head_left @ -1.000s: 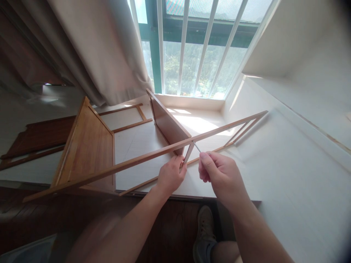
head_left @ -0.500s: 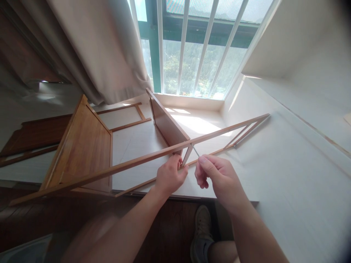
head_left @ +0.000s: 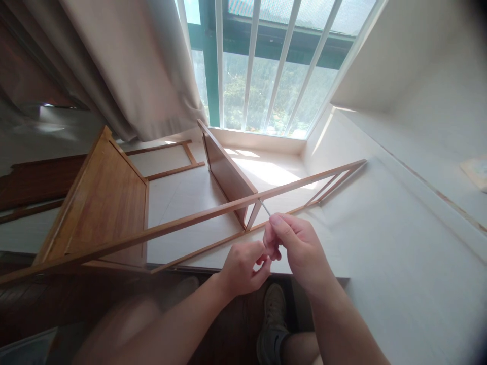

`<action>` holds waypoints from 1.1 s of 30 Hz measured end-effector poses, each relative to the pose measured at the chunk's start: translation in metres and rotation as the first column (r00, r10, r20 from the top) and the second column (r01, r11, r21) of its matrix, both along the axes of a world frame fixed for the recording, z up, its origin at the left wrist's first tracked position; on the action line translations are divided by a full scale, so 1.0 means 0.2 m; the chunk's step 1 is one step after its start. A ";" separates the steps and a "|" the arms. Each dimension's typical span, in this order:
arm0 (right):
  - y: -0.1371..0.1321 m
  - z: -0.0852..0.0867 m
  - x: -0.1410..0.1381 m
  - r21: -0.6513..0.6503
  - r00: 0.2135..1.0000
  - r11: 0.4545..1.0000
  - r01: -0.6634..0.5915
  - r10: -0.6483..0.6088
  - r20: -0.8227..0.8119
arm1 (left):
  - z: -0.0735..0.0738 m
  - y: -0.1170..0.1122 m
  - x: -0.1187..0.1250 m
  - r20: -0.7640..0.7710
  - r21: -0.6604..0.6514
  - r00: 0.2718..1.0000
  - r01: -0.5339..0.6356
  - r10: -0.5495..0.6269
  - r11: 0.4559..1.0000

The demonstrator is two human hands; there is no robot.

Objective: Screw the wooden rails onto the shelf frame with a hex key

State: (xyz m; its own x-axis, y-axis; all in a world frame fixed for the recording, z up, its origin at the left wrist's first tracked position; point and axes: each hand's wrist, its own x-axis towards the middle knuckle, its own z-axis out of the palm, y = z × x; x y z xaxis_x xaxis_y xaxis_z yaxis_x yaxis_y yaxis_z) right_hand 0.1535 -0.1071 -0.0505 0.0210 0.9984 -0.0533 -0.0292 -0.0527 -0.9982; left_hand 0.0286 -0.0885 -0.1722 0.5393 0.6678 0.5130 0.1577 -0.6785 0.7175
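My right hand (head_left: 294,243) is closed in a pinch round a thin metal hex key (head_left: 265,208); its grip end is hidden by the fingers. The tip of the key meets the long wooden frame (head_left: 205,212), where a short crosspiece (head_left: 253,215) joins the upper rail. Below and to the left, my left hand (head_left: 245,268) has its fingers curled, their tips against the right hand's fingers. Whether it holds anything is hidden. Just behind the crosspiece, a dark brown wooden panel (head_left: 226,172) stands slanted on edge, touching the frame.
To the left, a larger wooden panel (head_left: 102,208) leans upright against the frame. Another wooden frame piece (head_left: 175,171) lies behind it on the pale ledge (head_left: 175,203). A curtain (head_left: 133,66) and barred window (head_left: 274,86) are beyond; a shoe (head_left: 274,306) is below.
My left hand has let go of the crosspiece's lower end and come down and toward me, beside the right hand. The right hand keeps the key at the joint. The view has shifted slightly.
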 end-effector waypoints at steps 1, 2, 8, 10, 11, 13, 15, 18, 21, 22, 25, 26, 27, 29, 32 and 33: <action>0.00 0.00 0.00 -0.001 1.000 1.000 0.007 -0.007 -0.002 | -0.01 -0.02 0.01 -0.003 -0.003 1.000 0.018 -0.018 1.000; 0.00 0.00 0.00 0.002 1.000 1.000 0.014 -0.014 -0.001 | -0.02 -0.05 0.02 -0.011 -0.009 0.999 0.041 -0.041 0.999; 0.00 -0.02 -0.01 0.023 0.998 0.998 0.060 -0.061 0.035 | -0.05 -0.14 0.06 -0.131 -0.131 0.972 0.179 -0.196 0.975; 0.00 -0.03 -0.01 0.017 0.997 0.998 0.061 -0.062 0.042 | -0.05 -0.16 0.07 -0.165 -0.166 0.962 0.192 -0.219 0.967; 0.00 -0.03 -0.01 0.016 0.997 0.998 0.061 -0.061 0.043 | -0.05 -0.16 0.07 -0.181 -0.181 0.956 0.198 -0.230 0.963; 0.00 -0.03 -0.01 0.018 0.997 0.998 0.062 -0.063 0.037 | -0.05 -0.17 0.08 -0.218 -0.203 0.942 0.213 -0.256 0.956; 0.00 -0.03 -0.01 0.019 0.997 0.997 0.071 -0.072 0.023 | -0.06 -0.18 0.08 -0.259 -0.215 0.923 0.234 -0.286 0.948; 0.00 -0.03 -0.01 0.011 0.997 0.997 0.081 -0.080 -0.003 | -0.07 -0.19 0.09 -0.334 -0.220 0.885 0.260 -0.323 0.940; 0.00 -0.04 -0.01 0.006 0.996 0.997 0.078 -0.078 -0.040 | -0.07 -0.19 0.09 -0.415 -0.231 0.834 0.289 -0.362 0.929; 0.00 -0.04 -0.01 0.005 0.996 0.997 0.076 -0.076 -0.055 | -0.07 -0.19 0.09 -0.439 -0.236 0.816 0.298 -0.375 0.925; 0.01 -0.05 -0.02 -0.003 0.992 0.998 0.069 -0.069 -0.105 | -0.07 -0.20 0.09 -0.487 -0.248 0.772 0.326 -0.408 0.912; 0.01 -0.05 -0.02 -0.007 0.990 0.998 0.065 -0.065 -0.123 | -0.07 -0.20 0.08 -0.496 -0.246 0.762 0.336 -0.416 0.909; 0.01 -0.05 -0.02 -0.012 0.988 0.998 0.060 -0.061 -0.141 | -0.07 -0.20 0.08 -0.506 -0.238 0.753 0.347 -0.421 0.907; 0.00 -0.05 -0.02 -0.021 0.982 0.999 0.049 -0.052 -0.179 | -0.08 -0.20 0.08 -0.535 -0.206 0.733 0.369 -0.420 0.906; 0.00 -0.04 -0.02 -0.033 0.974 0.999 0.034 -0.040 -0.225 | -0.11 -0.21 0.08 -0.597 -0.169 0.682 0.409 -0.423 0.897; 0.01 -0.04 -0.02 -0.036 0.971 0.999 0.032 -0.040 -0.237 | -0.12 -0.22 0.08 -0.618 -0.170 0.658 0.422 -0.430 0.890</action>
State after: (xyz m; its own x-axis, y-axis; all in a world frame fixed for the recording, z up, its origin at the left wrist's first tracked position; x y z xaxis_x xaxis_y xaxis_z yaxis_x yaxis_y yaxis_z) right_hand 0.1497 -0.1060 -0.0576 0.0400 0.9949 -0.0927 -0.2680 -0.0787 -0.9602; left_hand 0.0443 -0.1319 -0.1962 0.9566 0.2863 -0.0537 0.2650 -0.7789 0.5685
